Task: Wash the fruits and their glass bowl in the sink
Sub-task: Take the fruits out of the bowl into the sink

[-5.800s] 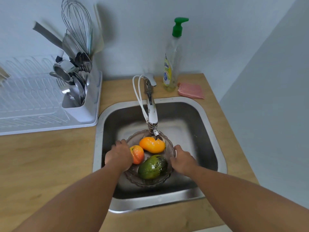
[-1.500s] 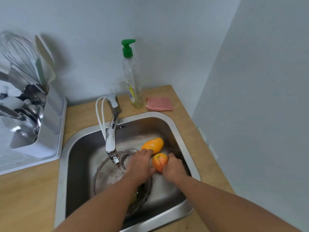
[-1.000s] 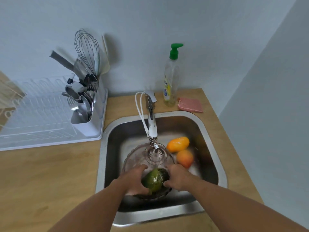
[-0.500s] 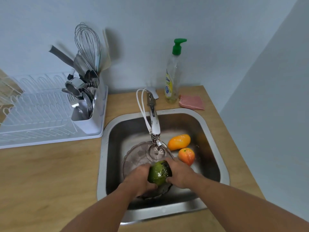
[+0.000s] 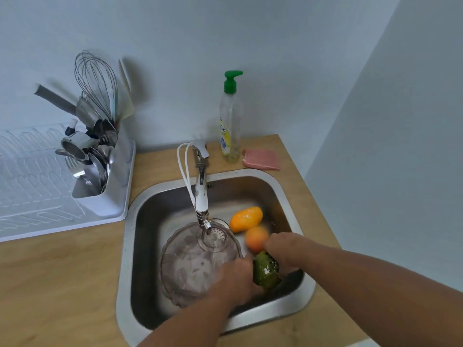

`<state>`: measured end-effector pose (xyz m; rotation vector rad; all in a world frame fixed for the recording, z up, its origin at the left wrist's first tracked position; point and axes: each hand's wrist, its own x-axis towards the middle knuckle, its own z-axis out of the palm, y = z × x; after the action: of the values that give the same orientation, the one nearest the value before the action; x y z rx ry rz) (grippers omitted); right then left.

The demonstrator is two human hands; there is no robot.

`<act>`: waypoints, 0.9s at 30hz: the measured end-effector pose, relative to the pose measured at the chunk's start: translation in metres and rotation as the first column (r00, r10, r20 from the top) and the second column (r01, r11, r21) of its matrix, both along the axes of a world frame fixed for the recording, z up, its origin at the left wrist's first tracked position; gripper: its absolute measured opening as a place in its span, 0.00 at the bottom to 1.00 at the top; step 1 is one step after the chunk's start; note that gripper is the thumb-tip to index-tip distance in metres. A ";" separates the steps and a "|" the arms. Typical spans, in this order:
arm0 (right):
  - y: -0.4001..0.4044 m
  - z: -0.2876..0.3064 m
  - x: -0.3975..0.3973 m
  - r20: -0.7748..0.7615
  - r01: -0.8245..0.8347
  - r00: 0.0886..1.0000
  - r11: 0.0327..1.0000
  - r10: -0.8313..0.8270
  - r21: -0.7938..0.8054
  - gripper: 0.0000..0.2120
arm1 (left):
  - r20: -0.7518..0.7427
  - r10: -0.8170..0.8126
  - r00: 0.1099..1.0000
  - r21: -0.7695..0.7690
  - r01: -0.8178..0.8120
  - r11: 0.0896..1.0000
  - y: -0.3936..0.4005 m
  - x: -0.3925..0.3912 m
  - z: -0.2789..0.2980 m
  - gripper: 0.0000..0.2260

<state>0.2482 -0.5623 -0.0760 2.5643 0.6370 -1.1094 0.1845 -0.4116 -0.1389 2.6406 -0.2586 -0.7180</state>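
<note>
**Green fruit held between both hands in the sink**

Both hands are down in the steel sink [image 5: 288, 194], pressed to either side of a dark green fruit [image 5: 265, 271] that looks like an avocado. The left hand [image 5: 238, 279] cups its left side, and the right hand [image 5: 283, 254] closes over its right and upper side, so the fruit is clamped between the two of them near the front right of the basin. The hands are a little blurred, and I cannot make out each finger.

Just left of the fruit sits the glass bowl [image 5: 193, 261], upright on the sink floor with nothing in it, its scalloped rim touching or very close to the left hand. The tap [image 5: 201, 194] reaches out over the bowl's far edge, with a white hose looped beside it; I cannot tell whether water is running.

Two more fruits lie on the sink floor to the right of the bowl: an elongated orange-yellow fruit [image 5: 246, 219] further back and a rounder orange one [image 5: 256, 238] just in front of it, next to the right hand.

On the wooden counter [image 5: 62, 271] behind the sink stand a dish soap bottle [image 5: 229, 131] with a green pump and, just to its right, a pink sponge cloth [image 5: 261, 159]. To the left is a white dish rack [image 5: 37, 176], its utensil holder [image 5: 110, 186] crowded with spoons and a wire whisk [image 5: 96, 81].
</note>
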 end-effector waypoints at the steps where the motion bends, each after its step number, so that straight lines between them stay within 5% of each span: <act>1: 0.000 -0.006 -0.004 0.003 -0.004 1.000 1.000 0.004 0.008 0.25 | -0.019 -0.010 1.000 0.030 0.010 1.000 -0.004 -0.001 -0.005 0.25; 15: 0.019 -0.022 -0.004 -0.025 0.087 0.996 0.996 -0.087 0.021 0.18 | -0.061 -0.070 0.996 0.129 0.078 0.989 -0.007 0.004 -0.003 0.23; 18: 0.036 -0.002 0.012 -0.021 0.201 0.980 0.971 -0.200 0.133 0.17 | 0.062 0.130 0.990 -0.006 -0.130 0.992 0.027 0.005 0.009 0.17; 22: 0.057 -0.003 0.016 -0.047 0.442 0.890 0.832 -0.454 0.335 0.17 | 0.264 0.526 0.809 -0.100 -0.519 0.849 0.091 0.005 0.015 0.13; 25: 0.072 -0.017 -0.003 -0.098 0.527 0.841 0.765 -0.532 0.371 0.12 | 0.190 0.694 0.694 0.009 -0.709 0.706 0.129 -0.006 0.001 0.25; 27: 0.078 -0.033 -0.019 -0.127 0.533 0.842 0.775 -0.524 0.339 0.10 | 0.064 0.789 0.611 -0.047 -0.788 0.614 0.137 -0.015 -0.008 0.28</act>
<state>0.2293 -0.4841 -0.1092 3.1788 0.1075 -1.2845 0.1693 -0.2750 -0.1465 2.3860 0.8576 -0.2843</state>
